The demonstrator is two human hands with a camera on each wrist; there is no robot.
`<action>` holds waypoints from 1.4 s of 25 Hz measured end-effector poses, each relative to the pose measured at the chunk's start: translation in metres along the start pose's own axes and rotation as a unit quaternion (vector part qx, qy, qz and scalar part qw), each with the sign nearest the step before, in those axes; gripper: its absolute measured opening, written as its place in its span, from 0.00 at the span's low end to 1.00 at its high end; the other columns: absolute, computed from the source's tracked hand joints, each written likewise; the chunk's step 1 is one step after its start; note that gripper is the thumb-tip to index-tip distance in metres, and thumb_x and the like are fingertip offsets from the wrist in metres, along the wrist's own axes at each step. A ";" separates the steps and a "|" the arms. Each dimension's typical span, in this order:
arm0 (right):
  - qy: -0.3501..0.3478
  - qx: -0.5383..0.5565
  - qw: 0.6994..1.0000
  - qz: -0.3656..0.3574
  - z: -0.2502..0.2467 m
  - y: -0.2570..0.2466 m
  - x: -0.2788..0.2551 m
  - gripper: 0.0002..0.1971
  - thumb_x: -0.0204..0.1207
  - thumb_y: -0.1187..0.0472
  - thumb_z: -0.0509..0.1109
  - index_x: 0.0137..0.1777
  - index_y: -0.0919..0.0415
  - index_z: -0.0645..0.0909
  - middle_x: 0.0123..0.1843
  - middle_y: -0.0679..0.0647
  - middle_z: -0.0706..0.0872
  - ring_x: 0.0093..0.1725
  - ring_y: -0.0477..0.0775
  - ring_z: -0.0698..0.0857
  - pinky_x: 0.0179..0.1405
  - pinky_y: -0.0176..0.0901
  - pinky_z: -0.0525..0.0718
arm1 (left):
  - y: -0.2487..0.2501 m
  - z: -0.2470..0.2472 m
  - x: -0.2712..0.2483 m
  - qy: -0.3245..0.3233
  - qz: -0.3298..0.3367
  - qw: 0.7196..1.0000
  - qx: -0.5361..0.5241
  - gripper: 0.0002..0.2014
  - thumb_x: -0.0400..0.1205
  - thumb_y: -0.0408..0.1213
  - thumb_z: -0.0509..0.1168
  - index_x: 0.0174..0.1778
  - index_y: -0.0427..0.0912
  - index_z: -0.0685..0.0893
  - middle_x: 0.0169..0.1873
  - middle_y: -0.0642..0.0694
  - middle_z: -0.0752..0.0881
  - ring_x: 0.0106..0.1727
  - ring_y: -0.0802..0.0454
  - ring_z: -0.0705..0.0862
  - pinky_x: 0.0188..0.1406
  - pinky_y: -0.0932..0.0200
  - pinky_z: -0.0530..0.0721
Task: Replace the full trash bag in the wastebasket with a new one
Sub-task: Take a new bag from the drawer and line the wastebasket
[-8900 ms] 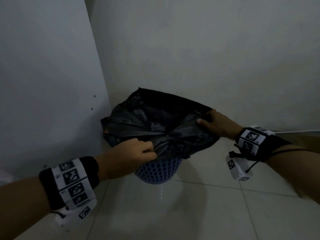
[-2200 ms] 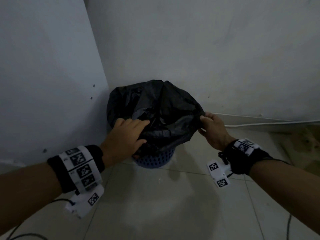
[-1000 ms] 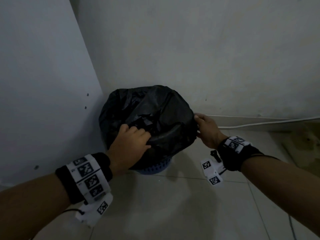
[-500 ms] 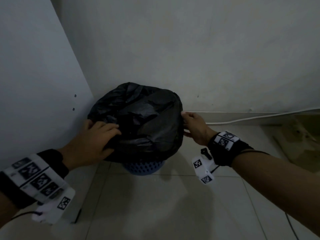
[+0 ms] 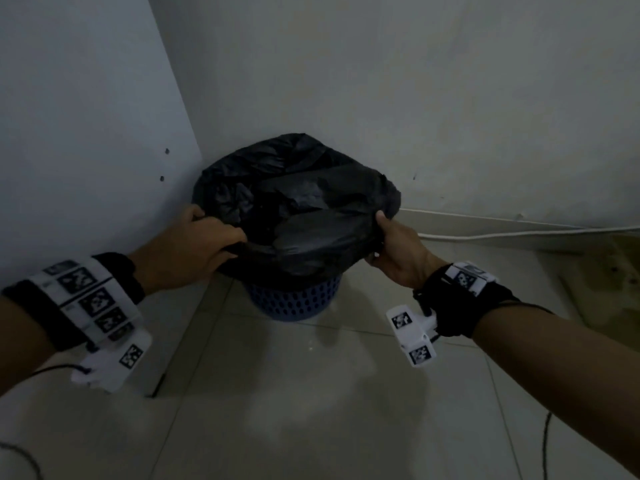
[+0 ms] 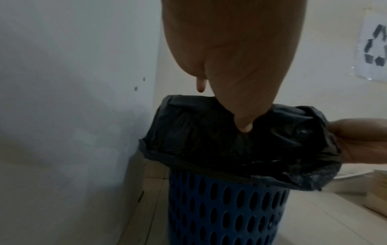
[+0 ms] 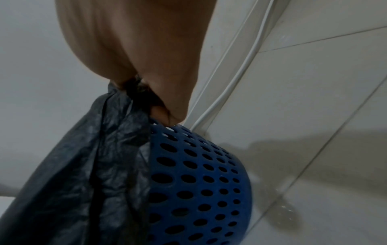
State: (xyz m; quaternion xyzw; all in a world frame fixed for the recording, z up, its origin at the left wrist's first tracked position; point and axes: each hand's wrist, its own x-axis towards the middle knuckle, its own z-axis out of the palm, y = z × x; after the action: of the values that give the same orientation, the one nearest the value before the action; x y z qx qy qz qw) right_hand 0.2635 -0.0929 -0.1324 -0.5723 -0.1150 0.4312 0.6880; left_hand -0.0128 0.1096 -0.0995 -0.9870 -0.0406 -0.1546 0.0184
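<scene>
Corner floor (image 5: pixel 311 410): both grips, left hand (image 5: pixel 187 251) and right hand (image 5: pixel 398 251), pinching black trash bag (image 5: pixel 301 216) hem over blue wastebasket (image 5: pixel 294 303). Fitting step; next, tug hem down evenly.

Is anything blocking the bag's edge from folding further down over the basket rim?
Nothing visible does. The black bag is already draped over the blue basket, its edge hanging partway down the outside. The left hand and right hand grip opposite sides. The wall panel stands close on the left, apart from the basket.
</scene>
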 end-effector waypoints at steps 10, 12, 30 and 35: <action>0.002 -0.107 0.991 0.081 -0.019 0.038 -0.014 0.06 0.84 0.53 0.63 0.48 0.52 0.80 0.45 0.47 0.85 0.45 0.49 0.81 0.41 0.43 0.73 | 0.002 0.013 -0.006 0.056 0.048 0.997 -0.002 0.18 0.87 0.52 0.52 0.60 0.48 0.82 0.53 0.51 0.88 0.52 0.56 0.78 0.64 0.57 0.66; 0.043 -0.022 0.998 0.036 -0.021 0.023 -0.004 0.09 0.83 0.50 0.62 0.49 0.50 0.82 0.45 0.46 0.86 0.45 0.49 0.82 0.45 0.44 0.75 | -0.003 0.014 -0.009 0.084 0.069 0.994 0.000 0.21 0.89 0.51 0.49 0.58 0.44 0.84 0.52 0.46 0.89 0.50 0.53 0.79 0.58 0.56 0.71; 0.100 -0.428 0.844 -0.308 0.004 -0.015 0.002 0.29 0.75 0.32 0.62 0.70 0.47 0.71 0.70 0.55 0.74 0.68 0.55 0.73 0.68 0.52 0.73 | -0.001 -0.016 -0.004 0.176 -0.160 0.971 -0.037 0.26 0.81 0.62 0.59 0.46 0.40 0.86 0.49 0.39 0.84 0.50 0.38 0.82 0.51 0.49 0.77; -0.081 -0.701 0.650 -0.283 0.050 -0.018 -0.019 0.27 0.76 0.28 0.47 0.55 0.40 0.82 0.59 0.37 0.85 0.70 0.50 0.75 0.74 0.60 0.56 | -0.036 -0.012 0.051 -0.069 -0.499 0.852 -0.145 0.37 0.66 0.68 0.72 0.68 0.55 0.77 0.82 0.35 0.58 0.79 0.31 0.63 0.77 0.43 0.64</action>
State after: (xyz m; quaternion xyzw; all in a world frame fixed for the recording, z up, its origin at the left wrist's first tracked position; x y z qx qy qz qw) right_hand 0.2273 -0.0718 -0.0939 -0.7866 -0.5945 0.0508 0.1586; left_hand 0.0291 0.1488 -0.0710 -0.8337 -0.5059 -0.0786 -0.2069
